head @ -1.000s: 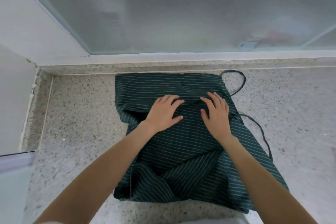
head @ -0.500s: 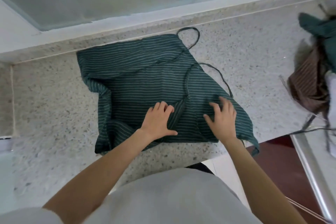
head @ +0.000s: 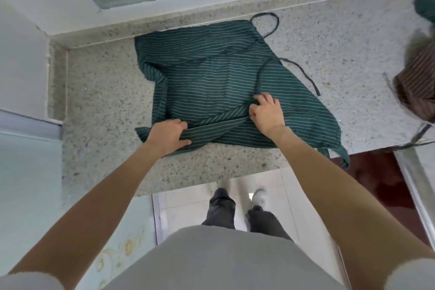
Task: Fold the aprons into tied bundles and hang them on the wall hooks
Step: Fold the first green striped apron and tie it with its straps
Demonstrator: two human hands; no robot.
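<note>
Green apron (head: 219,77) lies on the counter (head: 98,92), both hands' (head: 168,133) (head: 267,112) fingers gripping its near fold, fingertips hidden.

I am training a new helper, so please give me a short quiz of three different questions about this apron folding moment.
1. True or false: the green striped apron lies on the speckled counter.
2. Which hand holds the folded near edge at its left end? A) left hand B) right hand
3. Fill in: at the right edge of the view lies a ____ striped cloth.

Key: 1 true; 2 A; 3 brown.
</note>
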